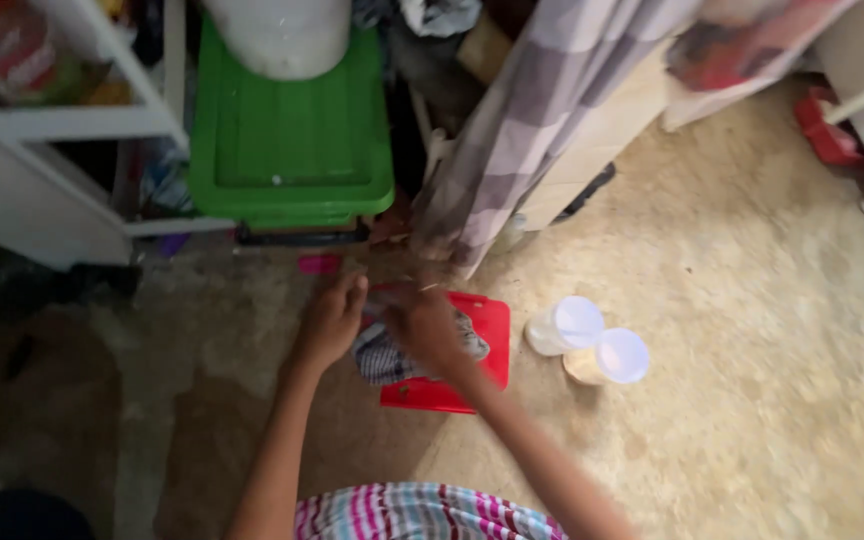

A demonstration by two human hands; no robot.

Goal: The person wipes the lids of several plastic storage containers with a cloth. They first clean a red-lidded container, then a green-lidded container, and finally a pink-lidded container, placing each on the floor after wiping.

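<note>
A red flat board [492,330] lies on the floor in front of me. On it rests a crumpled checked cloth [382,358] in grey and white. My left hand [330,322] is at the cloth's left edge, fingers bent on it. My right hand [424,325] lies over the cloth's top, closed on it. The picture is blurred, so the exact grip is hard to make out.
Two clear plastic cups [577,325] [614,358] lie on the floor right of the board. A green lidded bin [287,140] with a white tub [282,35] on top stands behind. A white shelf frame [62,125] is at left, a hanging checked fabric [542,100] at centre back.
</note>
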